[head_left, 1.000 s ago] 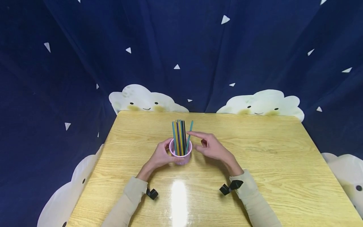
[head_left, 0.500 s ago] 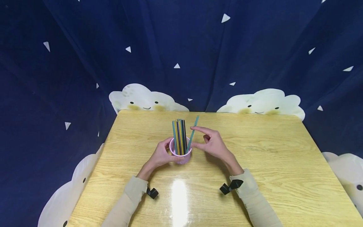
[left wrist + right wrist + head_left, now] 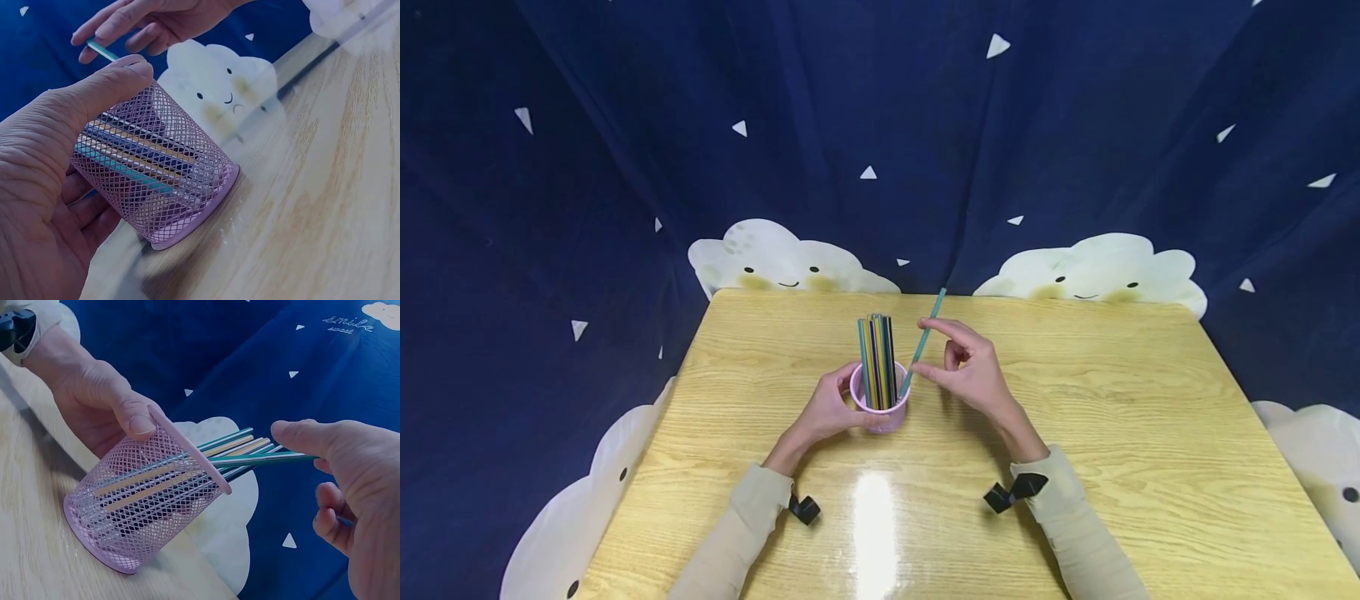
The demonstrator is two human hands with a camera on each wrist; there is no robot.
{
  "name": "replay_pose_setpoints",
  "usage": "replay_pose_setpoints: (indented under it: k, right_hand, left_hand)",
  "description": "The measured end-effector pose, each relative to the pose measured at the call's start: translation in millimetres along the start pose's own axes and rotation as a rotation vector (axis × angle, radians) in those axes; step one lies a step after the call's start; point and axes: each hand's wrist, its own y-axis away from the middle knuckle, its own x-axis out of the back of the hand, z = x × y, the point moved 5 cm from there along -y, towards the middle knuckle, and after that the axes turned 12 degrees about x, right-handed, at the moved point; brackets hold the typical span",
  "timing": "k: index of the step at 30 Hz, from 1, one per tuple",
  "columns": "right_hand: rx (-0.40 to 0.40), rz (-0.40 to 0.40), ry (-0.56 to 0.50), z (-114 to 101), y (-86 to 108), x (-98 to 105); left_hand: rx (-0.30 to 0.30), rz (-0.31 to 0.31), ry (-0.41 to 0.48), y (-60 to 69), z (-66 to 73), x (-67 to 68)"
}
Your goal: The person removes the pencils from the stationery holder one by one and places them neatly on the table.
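Note:
My left hand (image 3: pixel 827 410) holds a pink mesh pen cup (image 3: pixel 883 425), with the thumb over the near side of its rim. In the left wrist view, the cup (image 3: pixel 187 150) meets the wooden surface at its base. Several thin, straight sticks (image 3: pixel 877 358) in teal, yellow and dark colours stand in it; whether they are pencils or straws I cannot tell. At the cup's right, my right hand (image 3: pixel 976 371) pinches a teal stick (image 3: pixel 923 337) between thumb and index finger. That stick slants up to the right, its lower end still inside the rim.
A light wooden table (image 3: pixel 1135 433) spreads around the cup, with a bright glare patch near the front. Behind it hangs a dark blue curtain (image 3: pixel 820 100) printed with white triangles and clouds. Black wrist cameras (image 3: pixel 805 510) sit below both cuffs.
The right hand has closed its thumb and index finger on the teal stick and drawn it up and to the right, partly out of the cup. The left hand stays nearly still.

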Motion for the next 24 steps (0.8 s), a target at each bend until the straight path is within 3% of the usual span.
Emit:
replay_pose_setpoints:
  k: [10, 17, 24]
  right_hand:
    - [0.041, 0.022, 0.000, 6.0, 1.9, 2.1]
    - [0.098, 0.053, -0.030, 2.5, 0.2, 7.5]
    - [0.100, 0.043, -0.019, 1.3, 0.1, 11.1]
  left_hand:
    - [0.028, 0.004, 0.000, 0.8, -0.3, 2.4]
    - [-0.002, -0.003, -0.010, 0.4, -1.8, 6.4]
    - [-0.010, 0.001, -0.016, -0.3, -2.6, 12.3]
